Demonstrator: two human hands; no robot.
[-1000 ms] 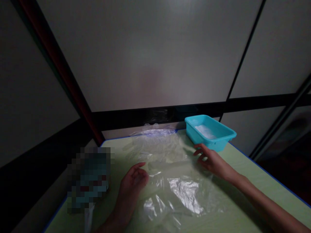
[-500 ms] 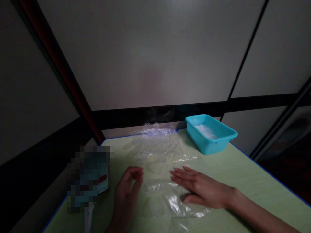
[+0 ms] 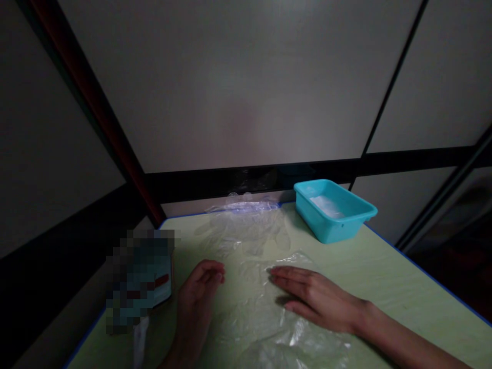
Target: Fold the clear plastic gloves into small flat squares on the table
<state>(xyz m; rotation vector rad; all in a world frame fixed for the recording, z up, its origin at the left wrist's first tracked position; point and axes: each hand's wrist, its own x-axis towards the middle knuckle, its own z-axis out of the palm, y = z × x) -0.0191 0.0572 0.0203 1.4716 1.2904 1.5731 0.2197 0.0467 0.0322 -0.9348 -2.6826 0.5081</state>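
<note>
A thin, clear plastic glove [image 3: 277, 328] lies wrinkled on the table, its near part running toward the bottom edge. My right hand [image 3: 313, 294] rests on its upper right part with the fingers stretched out flat and the thumb apart. Left of the plastic, my left hand [image 3: 200, 292] is curled, its fingertips drawn in close to the thumb, and I see nothing between them. Farther back, a loose pile of clear plastic gloves [image 3: 246, 228] spreads to the table's far edge, some glove fingers showing.
A turquoise plastic basket [image 3: 338, 228] with something white inside stands at the back right. On the left is a pixelated device [image 3: 154, 287] on a white stand [image 3: 140, 341]. The pale green table [image 3: 384, 292] has a blue rim and meets a cabinet panel [image 3: 249, 102] behind.
The near plastic has shifted toward me and away from the far pile, and it lies differently creased. My right hand has stayed on it; my left hand has moved slightly left.
</note>
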